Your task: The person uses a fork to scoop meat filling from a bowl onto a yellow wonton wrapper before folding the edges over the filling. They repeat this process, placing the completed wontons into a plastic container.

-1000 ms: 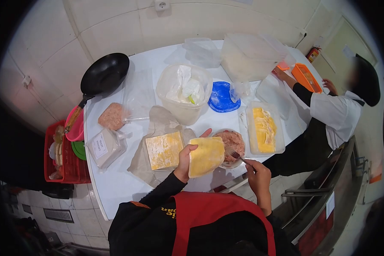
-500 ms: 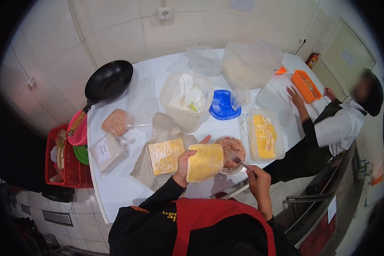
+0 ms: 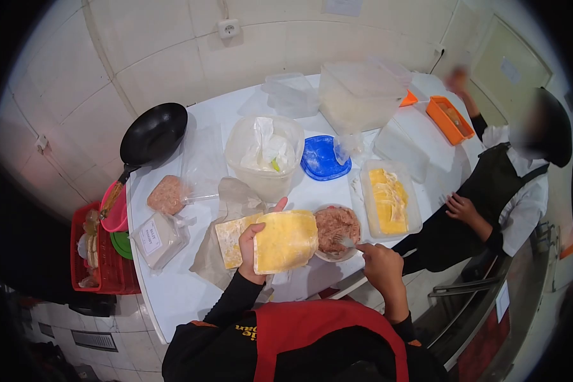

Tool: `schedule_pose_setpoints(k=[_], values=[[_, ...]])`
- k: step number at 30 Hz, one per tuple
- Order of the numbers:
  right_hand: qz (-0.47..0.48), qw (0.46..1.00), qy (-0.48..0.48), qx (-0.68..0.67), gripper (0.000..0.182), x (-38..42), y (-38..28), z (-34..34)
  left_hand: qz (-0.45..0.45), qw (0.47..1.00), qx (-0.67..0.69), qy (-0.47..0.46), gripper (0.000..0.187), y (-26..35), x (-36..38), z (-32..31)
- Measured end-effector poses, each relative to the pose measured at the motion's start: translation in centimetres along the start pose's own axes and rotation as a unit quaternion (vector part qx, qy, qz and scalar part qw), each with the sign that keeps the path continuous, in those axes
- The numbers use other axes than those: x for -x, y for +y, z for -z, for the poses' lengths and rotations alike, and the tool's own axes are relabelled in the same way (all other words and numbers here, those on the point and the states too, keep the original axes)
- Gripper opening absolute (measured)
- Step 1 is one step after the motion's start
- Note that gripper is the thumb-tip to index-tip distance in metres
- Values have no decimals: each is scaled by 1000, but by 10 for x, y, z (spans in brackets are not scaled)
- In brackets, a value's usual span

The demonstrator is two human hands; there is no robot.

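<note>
My left hand (image 3: pixel 251 251) holds a square yellow dough wrapper (image 3: pixel 286 240) flat, with the thumb over its edge. My right hand (image 3: pixel 382 264) grips a fork (image 3: pixel 348 242), whose tines rest on the pinkish minced filling (image 3: pixel 335 223). That filling sits in a round bowl (image 3: pixel 339 256) just right of the wrapper. Behind my left hand, a floured stack of wrappers (image 3: pixel 231 245) lies on brown paper (image 3: pixel 204 264). Folded yellow pieces (image 3: pixel 388 207) fill a clear tub (image 3: pixel 415 224) beyond the bowl.
A white tub (image 3: pixel 248 159), a blue lid (image 3: pixel 325 159), a bag of meat (image 3: pixel 165 194) and a black wok (image 3: pixel 153 135) stand farther back. Red crates (image 3: pixel 118 274) are at left. A co-worker (image 3: pixel 484 184) stands at right near an orange basket (image 3: pixel 449 121).
My view has shifted slightly. The fork has turned, its tines now showing flat over the filling. The co-worker has drawn both hands off the table, one raised toward the back wall.
</note>
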State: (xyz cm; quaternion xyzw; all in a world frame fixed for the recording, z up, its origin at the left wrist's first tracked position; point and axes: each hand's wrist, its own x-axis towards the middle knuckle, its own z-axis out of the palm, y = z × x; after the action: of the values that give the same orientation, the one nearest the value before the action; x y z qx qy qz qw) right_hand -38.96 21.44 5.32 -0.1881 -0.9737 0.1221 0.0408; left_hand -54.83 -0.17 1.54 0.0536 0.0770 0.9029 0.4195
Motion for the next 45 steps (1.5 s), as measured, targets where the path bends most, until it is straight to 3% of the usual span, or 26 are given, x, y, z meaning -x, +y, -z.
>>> schedule_pose_setpoints(k=[4, 7, 10, 13, 14, 15, 17, 20, 23, 24, 26, 28, 30, 32, 35, 38, 41, 45], values=[[-7, 998, -24, 64, 26, -10, -8, -15, -1, 1000, -9, 8, 72, -1, 2, -2], [27, 999, -35, 29, 25, -19, 9, -29, 10, 999, -23, 24, 73, -5, 4, -2], [-2, 999, -35, 6, 24, -14, 9, -8, 33, 999, -23, 10, 75, -10, 5, -3], [80, 979, 171, -74, 26, -9, 2, 2, 80, 996, -48, 6, 75, -15, 4, -11], [111, 970, 143, -165, 37, -9, 0, 5, 102, 994, -36, 0, 80, -17, 3, -13], [79, 939, 61, -328, 42, -9, -3, -2, 146, 988, -46, 8, 80, -19, 1, -4], [20, 778, -102, -619, 53, -14, -6, -24, 230, 970, -70, 26, 81, -18, -4, 22], [108, 820, -125, -548, 63, -18, -6, -28, 296, 936, -188, -18, 78, -15, -5, -2], [45, 806, -167, -566, 57, -14, -18, 3, 354, 897, -264, -7, 62, -2, -16, -11], [46, 805, -154, -570, 55, -14, -21, 6, 287, 903, -304, -99, 67, -7, -13, -56], [117, 813, -45, -569, 50, -19, -25, -9, 293, 872, -356, -164, 80, -10, -25, -85], [143, 807, -44, -572, 45, -23, -24, -5, 310, 867, -355, -163, 78, -4, -36, -99], [120, 754, -56, -644, 41, -25, -27, 6, 306, 888, -292, -182, 79, 4, -37, -111], [38, 625, -83, -775, 37, -13, -41, 24, 286, 921, -161, -209, 83, 10, -33, -124], [-4, 531, -91, -842, 34, -10, -42, 35, 243, 940, -72, -228, 93, 6, -38, -103], [-71, 518, -49, -851, 35, -16, -34, 16, 160, 970, 159, -93, 101, -31, -32, -34], [-107, 583, -65, -803, 42, -16, -20, -12, 122, 976, 171, -58, 100, -63, -20, -1], [-129, 581, -77, -800, 38, -10, -18, -8, 124, 987, -93, -51, 89, -47, -15, 7]])
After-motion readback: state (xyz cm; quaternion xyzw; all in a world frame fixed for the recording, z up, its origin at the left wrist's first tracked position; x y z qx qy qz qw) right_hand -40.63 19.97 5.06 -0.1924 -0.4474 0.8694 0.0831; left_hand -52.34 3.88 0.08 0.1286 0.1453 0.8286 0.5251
